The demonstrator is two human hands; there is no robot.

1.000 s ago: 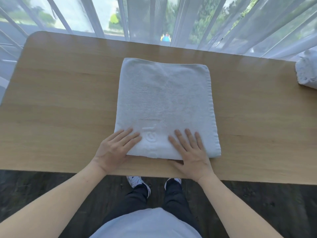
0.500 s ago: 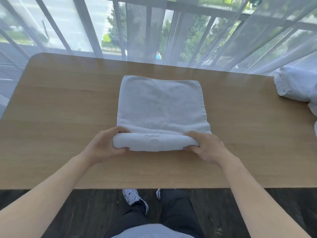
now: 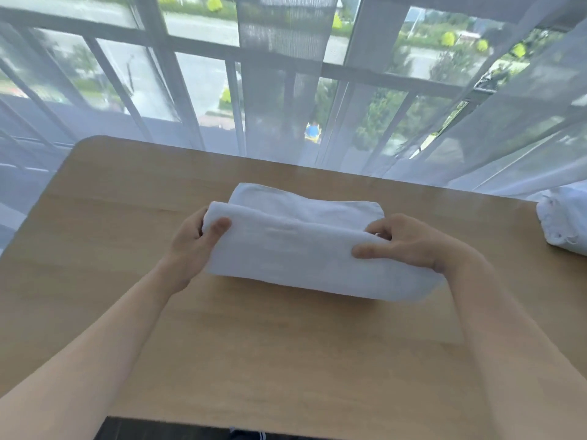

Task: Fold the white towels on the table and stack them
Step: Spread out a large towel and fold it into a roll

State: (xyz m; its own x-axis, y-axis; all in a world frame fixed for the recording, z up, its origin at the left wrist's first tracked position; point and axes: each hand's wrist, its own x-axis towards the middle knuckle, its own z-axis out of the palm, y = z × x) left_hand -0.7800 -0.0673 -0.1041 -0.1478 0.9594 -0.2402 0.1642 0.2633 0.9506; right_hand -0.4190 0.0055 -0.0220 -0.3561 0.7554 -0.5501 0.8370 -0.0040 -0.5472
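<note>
A white towel (image 3: 305, 249) lies in the middle of the wooden table (image 3: 254, 344), its near half folded over toward the far edge. My left hand (image 3: 190, 246) grips the left end of the folded layer, thumb on top and fingers underneath. My right hand (image 3: 403, 242) pinches the right end of the same layer, thumb on the near face. The far strip of the towel still shows behind the fold. More white towels (image 3: 562, 217) sit bunched at the table's right edge, partly cut off by the frame.
Sheer white curtains (image 3: 476, 138) hang right behind the table's far edge, with window bars and a railing beyond. Bare wood stretches to the left of the towel and between it and the near edge.
Both hands went from lying flat on the towel's near edge to gripping it, then carried that edge up and away, folding the towel over. The camera tilted upward.
</note>
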